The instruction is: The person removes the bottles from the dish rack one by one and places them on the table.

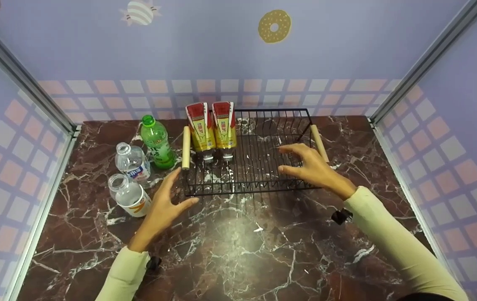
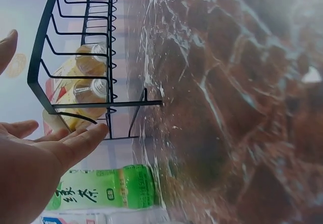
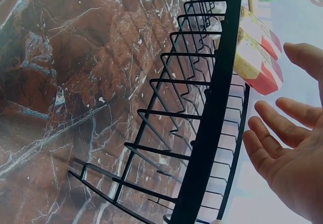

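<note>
A black wire rack with pale wooden handles stands on the marble-patterned surface. In its left end, two red-and-yellow packages lean side by side, their clear, capped ends low and toward me. My left hand is by the rack's front left corner, fingers extended near the left handle and thumb spread; it holds nothing. Over the rack's right part, my right hand hovers with thumb and fingers apart, gripping nothing. In the right wrist view, the right hand appears beside the rack's black rim.
Left of the rack stand a green bottle, a clear bottle with a blue label and a clear bottle with a white-and-orange label. The last is close to my left hand. Patterned panels enclose the back and both sides.
</note>
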`<state>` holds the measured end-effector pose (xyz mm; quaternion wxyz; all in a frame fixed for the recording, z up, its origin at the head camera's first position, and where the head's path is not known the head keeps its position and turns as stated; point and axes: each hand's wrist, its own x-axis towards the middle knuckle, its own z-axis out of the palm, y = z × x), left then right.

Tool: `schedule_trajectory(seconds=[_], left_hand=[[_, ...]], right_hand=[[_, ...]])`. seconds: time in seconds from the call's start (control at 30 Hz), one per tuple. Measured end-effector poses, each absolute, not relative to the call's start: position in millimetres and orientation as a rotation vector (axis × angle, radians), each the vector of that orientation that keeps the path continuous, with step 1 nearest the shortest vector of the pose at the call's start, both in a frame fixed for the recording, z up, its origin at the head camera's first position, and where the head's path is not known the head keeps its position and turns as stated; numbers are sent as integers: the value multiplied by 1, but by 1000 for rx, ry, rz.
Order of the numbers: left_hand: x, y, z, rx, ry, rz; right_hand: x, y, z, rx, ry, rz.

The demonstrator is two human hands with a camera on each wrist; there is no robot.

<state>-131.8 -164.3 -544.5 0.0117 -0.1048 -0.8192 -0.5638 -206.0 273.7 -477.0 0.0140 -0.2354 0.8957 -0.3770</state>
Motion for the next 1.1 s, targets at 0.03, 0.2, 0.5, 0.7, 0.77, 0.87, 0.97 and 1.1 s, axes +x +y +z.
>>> schedule_trajectory(seconds=[0.03, 0.2, 0.5, 0.7, 0.77, 0.87, 0.97, 1.1], left_hand=[[-134, -163, -544, -327, -2549, -1786], [-141, -158, -543, -326, -2546, -1842], [-149, -149, -545, -346, -2570, -1820], [-153, -144, -547, -325, -2604, -1816], [-154, -143, -548, -314, -2593, -1835], [-156, -141, -549, -297, -2572, -1872], [-159, -140, -551, -278, -2550, -1904], [-160, -138, -553, -265, -2537, -1915]], right_hand=[[-206, 274, -477, -729, 2789, -1176], [-209, 273, -478, -722, 2790, -1177], [-214, 270, -478, -728, 2803, -1154], [-217, 269, -478, -688, 2782, -1171], [-219, 269, -478, -670, 2775, -1175], [-221, 268, -478, -654, 2767, -1183], [-225, 266, -477, -648, 2769, -1189], [-229, 263, -475, -658, 2755, -1198]])
